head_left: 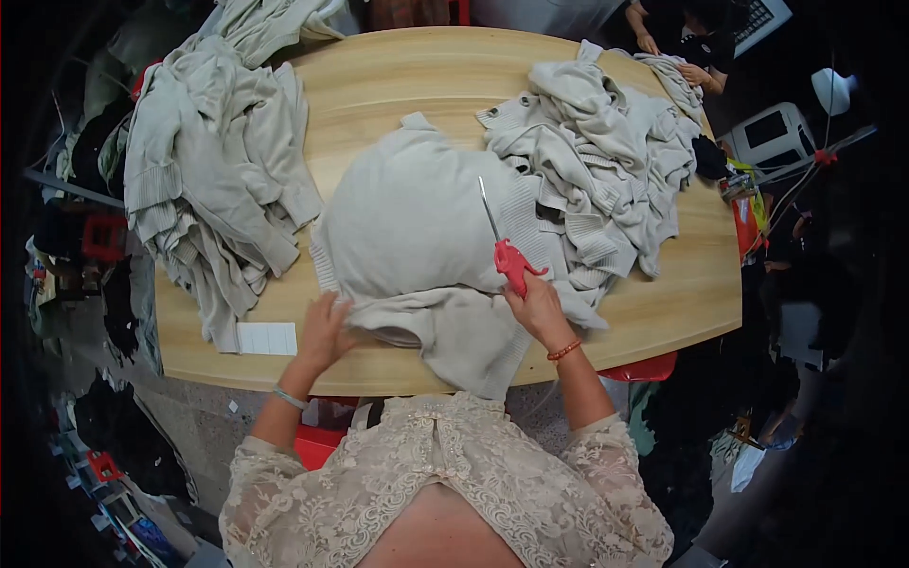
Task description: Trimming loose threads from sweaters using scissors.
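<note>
A light grey knit sweater (407,213) lies puffed up in the middle of the table, its lower part folded toward me. My right hand (538,310) grips a red air blow gun (512,261) over the sweater's right side. The gun's thin metal nozzle points away from me, above the ribbed knit. At the sweater's near left edge is my left hand (325,333), fingers apart and slightly blurred, holding nothing that I can see. Whether its fingertips touch the cloth is unclear.
Similar sweaters are heaped on the left (218,161) and the right (606,161) of the wooden table (398,71). A white card (266,338) lies by the near left edge. Another person's hand (696,78) handles cloth at the far right corner. A red stool (640,367) shows under the table edge.
</note>
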{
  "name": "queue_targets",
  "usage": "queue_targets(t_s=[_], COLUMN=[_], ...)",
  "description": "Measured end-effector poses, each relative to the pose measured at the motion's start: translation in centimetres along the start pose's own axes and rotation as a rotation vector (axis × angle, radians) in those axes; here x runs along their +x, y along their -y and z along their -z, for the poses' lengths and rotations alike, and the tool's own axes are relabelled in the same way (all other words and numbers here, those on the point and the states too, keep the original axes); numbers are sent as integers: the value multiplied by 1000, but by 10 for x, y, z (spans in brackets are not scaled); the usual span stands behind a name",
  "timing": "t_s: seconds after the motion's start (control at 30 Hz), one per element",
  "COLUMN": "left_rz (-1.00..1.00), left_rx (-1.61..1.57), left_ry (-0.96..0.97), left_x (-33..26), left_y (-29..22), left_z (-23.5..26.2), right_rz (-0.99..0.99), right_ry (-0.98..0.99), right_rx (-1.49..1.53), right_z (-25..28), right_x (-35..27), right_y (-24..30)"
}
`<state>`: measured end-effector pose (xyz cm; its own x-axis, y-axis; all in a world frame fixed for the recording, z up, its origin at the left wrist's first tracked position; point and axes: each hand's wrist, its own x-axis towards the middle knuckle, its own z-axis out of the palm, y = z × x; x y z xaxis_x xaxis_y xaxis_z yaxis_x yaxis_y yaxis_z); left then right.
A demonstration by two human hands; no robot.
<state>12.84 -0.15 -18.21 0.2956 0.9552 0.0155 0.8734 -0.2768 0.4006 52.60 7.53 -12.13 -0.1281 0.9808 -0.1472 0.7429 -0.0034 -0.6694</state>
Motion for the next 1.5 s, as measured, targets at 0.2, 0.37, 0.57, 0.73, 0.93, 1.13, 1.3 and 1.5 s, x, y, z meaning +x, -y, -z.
queue_targets(t_s=[0.2,0.37,0.57,0.73,0.93,1.13,1.3,1.5], left_rz=[-220,-216,-225,-208,363,598,639,175], left_rx=[89,-286,-755,-741,-991,-1069,-857,-142], left_ry=[12,-27,200,150,364,415,51,-261], left_x=[-25,1,41,36,-14,-80,-81,-29], left_y=[1,-2,-89,-81,-47,4,71,-20], left_z=[-57,-32,54,104,145,153,59,-25], right_rz=[-55,49,165,-8,-155,-160,111,-88], right_ry=[288,256,39,-152,-144,428,232,-83], right_rx=[41,49,102,-112,-71,251,-197,-708], right_z=[-55,-70,-94,-56,38,124,68,10], right_x=[-53,-71,-45,-40,-80,-106,-38,-48], right_y=[2,51,74,34,-13,22,-4,-50])
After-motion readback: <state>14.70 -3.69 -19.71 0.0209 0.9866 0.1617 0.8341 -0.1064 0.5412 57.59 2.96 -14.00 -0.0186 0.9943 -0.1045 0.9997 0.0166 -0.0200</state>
